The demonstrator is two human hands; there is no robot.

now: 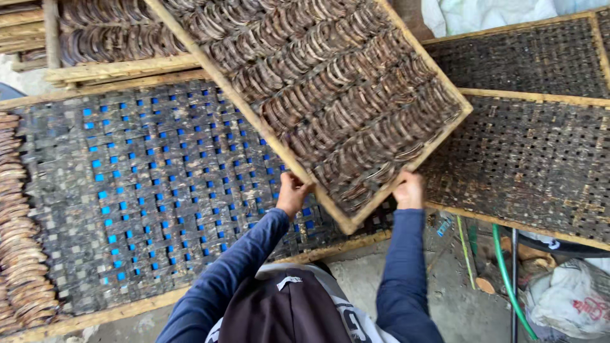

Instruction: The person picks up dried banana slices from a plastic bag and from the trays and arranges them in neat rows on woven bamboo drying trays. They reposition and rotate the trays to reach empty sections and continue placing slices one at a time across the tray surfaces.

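Observation:
I hold a woven drying tray with a bamboo frame (254,117) tilted up in front of me, its near corner pointing at my chest. Rows of curved brown dried slices (337,95) cover its mesh. My left hand (292,192) grips the left frame edge near that corner. On the right frame edge, my right hand (408,190) is closed around the bamboo. Both arms wear dark blue sleeves. Below the raised tray lies an empty dark woven tray (146,190) with blue showing through its gaps.
More empty woven trays (527,159) lie at the right and back right. A row of dried slices (16,235) fills the left edge, and another filled tray (108,32) sits at the back left. A green hose (506,273) and white sacks (572,298) lie on the ground at lower right.

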